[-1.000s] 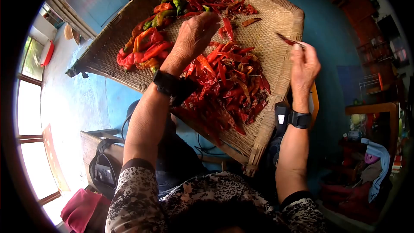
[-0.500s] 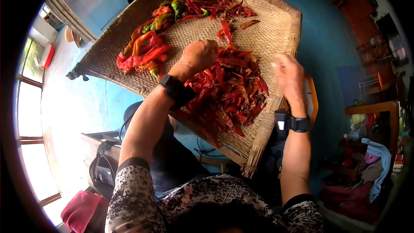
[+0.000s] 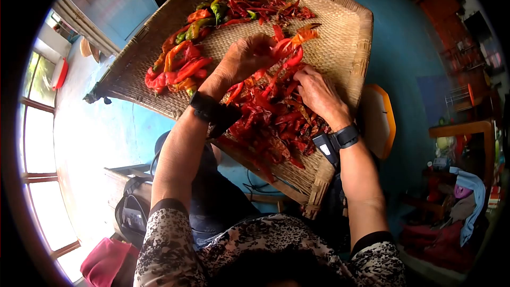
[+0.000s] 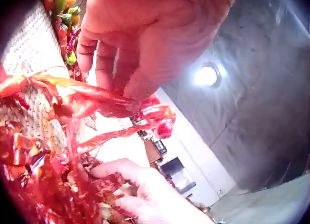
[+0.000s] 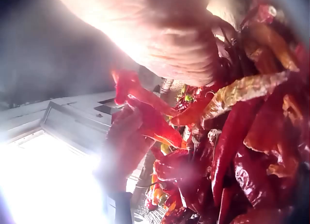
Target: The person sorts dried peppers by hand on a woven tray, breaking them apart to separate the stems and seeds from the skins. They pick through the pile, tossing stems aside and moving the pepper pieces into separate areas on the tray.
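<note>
While the left hand (image 3: 241, 59) pinches a loose bunch of red peppers (image 3: 289, 53) above the near heap, here's the right hand (image 3: 321, 95), down at the far right part of that pepper pile (image 3: 271, 111). Left grip is plain to see: fingers and thumb closed on the bunch, which sticks out to the right with orange at its far end. Right fingers are bent and in among the pieces; whether they have hold of one, I can't tell, with the tips hidden and glare across the wrist view.

All of it sits over one woven tray (image 3: 342, 26): the red pile near, plump mixed peppers (image 3: 183, 66) along the left, and thin dark red peppers (image 3: 287, 8) on the far side.

Looks like picking through the peppers by hand, I'd say, and mid-pick at that. Next move calls for a secure left pinch and a light right touch, teasing one piece free of the tangle; those wrinkled skins look dry, so a hard squeeze could well crack them.
</note>
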